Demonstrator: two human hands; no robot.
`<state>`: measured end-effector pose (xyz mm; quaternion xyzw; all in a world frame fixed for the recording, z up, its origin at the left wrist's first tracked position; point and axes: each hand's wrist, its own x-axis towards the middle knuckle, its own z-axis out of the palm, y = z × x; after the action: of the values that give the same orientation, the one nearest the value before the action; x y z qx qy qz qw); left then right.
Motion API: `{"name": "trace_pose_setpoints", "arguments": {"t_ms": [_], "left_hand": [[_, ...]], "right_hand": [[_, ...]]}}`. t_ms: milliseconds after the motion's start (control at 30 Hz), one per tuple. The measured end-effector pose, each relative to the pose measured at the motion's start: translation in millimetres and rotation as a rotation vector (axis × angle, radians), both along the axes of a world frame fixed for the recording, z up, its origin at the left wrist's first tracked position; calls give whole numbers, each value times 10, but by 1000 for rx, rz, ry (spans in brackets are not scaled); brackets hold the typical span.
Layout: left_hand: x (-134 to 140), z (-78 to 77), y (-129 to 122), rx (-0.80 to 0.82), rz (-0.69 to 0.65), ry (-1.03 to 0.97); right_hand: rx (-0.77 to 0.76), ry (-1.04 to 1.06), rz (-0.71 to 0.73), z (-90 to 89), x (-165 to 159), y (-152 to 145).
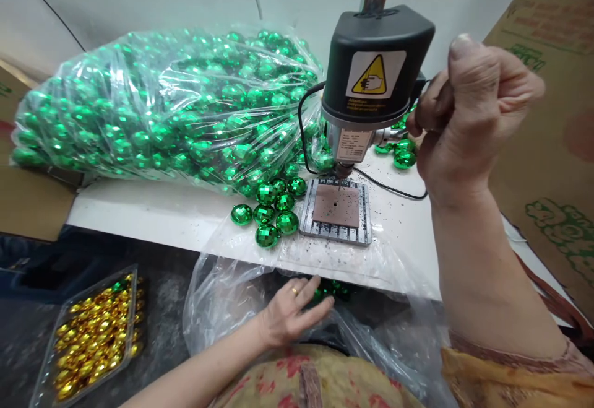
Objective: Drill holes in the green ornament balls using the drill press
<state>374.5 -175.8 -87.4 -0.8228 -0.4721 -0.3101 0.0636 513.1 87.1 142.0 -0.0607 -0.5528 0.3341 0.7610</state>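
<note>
A small bench drill press (378,64) with a black housing and a warning label stands on the white table. My right hand (473,104) is closed at its right side, on the feed handle, which the fingers mostly hide. Below the chuck, a brown square pad (336,205) with a dark hole lies on the slotted metal base (306,228); no bead rests on it. My left hand (294,312), with a ring, is held below the table's front edge, fingers apart and nothing in them. Beneath it, an open clear plastic bag (218,296) holds green faceted beads (336,289).
A large clear bag of green faceted beads (176,111) lies along the back left. Several loose green beads (268,234) sit left of the base. A clear tub of gold beads (93,334) is at lower left. Cardboard boxes (547,148) flank the table; a black cable (394,191) crosses it.
</note>
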Motion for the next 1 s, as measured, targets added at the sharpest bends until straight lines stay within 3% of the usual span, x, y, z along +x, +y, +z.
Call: {"name": "trace_pose_setpoints", "arguments": {"t_ms": [67, 167, 200, 267, 367, 467, 533, 600, 667, 800, 1000], "left_hand": [[-75, 209, 204, 106, 195, -21], [-193, 505, 579, -40, 664, 41], [-227, 570, 683, -112, 757, 84], [-274, 639, 820, -219, 816, 143], [-275, 658, 883, -224, 676, -1], [-193, 675, 957, -218, 447, -472], [-122, 682, 1094, -297, 319, -849], [-70, 657, 1289, -393, 236, -1161], [-50, 594, 1493, -453, 193, -1344], [-78, 423, 1764, -419, 227, -1318], [-90, 275, 1842, -368, 202, -1176]], "right_hand": [[-4, 5, -13, 7, -1, 1], [-4, 5, -19, 11, 2, -2], [0, -3, -19, 11, 3, -3], [13, -7, -25, 8, 5, -4], [22, -24, -48, 2, 7, -3], [12, -37, -63, -1, 0, -3], [2, -23, -62, 0, -8, -6], [0, -6, -47, 1, -14, -9], [0, -4, -31, 0, -15, -9], [-26, -42, -37, -2, -6, -4], [2, -37, -27, -2, -7, -8]]}}
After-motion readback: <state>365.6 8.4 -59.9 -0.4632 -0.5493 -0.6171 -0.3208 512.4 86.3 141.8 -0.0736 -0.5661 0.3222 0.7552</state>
